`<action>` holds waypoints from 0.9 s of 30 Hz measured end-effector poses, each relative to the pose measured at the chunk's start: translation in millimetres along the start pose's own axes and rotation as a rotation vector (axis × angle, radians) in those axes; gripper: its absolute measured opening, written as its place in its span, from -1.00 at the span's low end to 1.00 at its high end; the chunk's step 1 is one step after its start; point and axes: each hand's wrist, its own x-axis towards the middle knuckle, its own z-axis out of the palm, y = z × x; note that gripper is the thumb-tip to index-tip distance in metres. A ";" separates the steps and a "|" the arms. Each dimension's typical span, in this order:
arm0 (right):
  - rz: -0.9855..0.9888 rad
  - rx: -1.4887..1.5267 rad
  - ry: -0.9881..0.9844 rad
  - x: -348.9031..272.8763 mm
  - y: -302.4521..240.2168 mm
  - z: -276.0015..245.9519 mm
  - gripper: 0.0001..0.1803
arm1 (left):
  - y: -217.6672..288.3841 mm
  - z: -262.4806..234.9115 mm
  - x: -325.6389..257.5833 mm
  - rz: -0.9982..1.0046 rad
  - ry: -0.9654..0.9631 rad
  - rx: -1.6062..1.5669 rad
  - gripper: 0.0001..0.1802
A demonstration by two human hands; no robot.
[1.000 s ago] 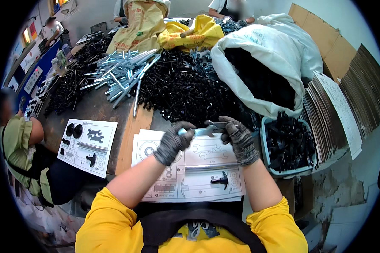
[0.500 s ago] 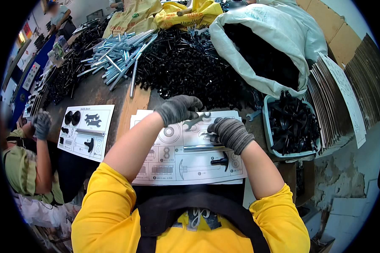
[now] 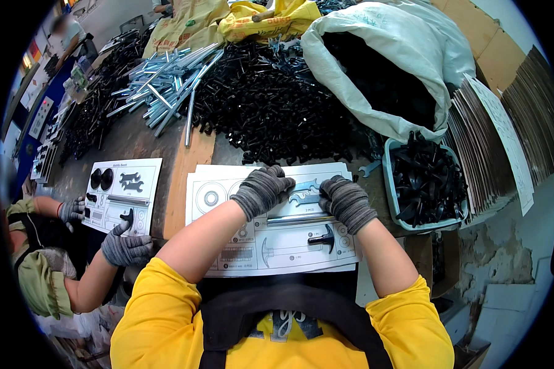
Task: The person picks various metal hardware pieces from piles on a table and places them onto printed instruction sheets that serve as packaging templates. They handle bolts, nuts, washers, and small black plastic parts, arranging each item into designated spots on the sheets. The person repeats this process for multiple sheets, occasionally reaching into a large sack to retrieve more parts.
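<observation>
Gloved left hand and right hand press 2 wrenches onto a printed card; either wrench could slip off its outline.

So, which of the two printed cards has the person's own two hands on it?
The wider card, directly before the yellow sleeves: left hand and right hand rest there. The smaller card lies left, by a co-worker.

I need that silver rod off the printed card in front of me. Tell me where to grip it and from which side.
Grip the silver rod near its middle, coming straight down from above. It lies flat and crosswise on the printed card, so its long sides are open to a pinch. The right hand rests just above its right end; the left hand is at the wrenches.
</observation>
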 end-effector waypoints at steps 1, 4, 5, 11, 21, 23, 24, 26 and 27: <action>0.041 0.024 0.023 -0.1 -1.3 -0.1 -0.71 | -0.4 0.3 -0.5 0.008 -0.006 0.001 -0.68; 0.032 0.029 -0.020 1.2 1.3 -0.7 -0.67 | -2.4 -2.2 -3.3 0.026 -0.029 -0.014 -0.70; 0.021 0.025 -0.038 0.5 1.3 -1.6 -0.65 | -3.2 -1.5 -3.8 0.039 -0.022 -0.022 -0.70; 0.075 0.066 -0.027 -2.7 -3.6 -6.6 -0.67 | -6.6 -3.4 -5.0 0.088 -0.035 -0.039 -0.76; 0.015 0.014 -0.098 -1.5 -4.2 -11.9 -0.67 | -10.8 -1.6 -6.6 0.098 -0.029 -0.088 -0.65; -0.003 0.041 -0.089 -1.0 0.2 -10.7 -0.66 | -17.2 1.4 -11.3 0.150 0.068 -0.170 -0.62; -0.005 0.039 -0.082 -0.9 1.4 -11.6 -0.66 | -19.5 -0.4 -11.5 0.147 0.056 -0.249 -0.61; -0.004 0.061 -0.094 3.7 3.5 -12.8 -0.66 | -26.0 3.8 -14.6 0.167 0.153 -0.338 -0.65; -0.012 0.082 -0.105 8.6 6.7 -11.3 -0.67 | -29.6 7.7 -16.1 0.154 0.200 -0.386 -0.66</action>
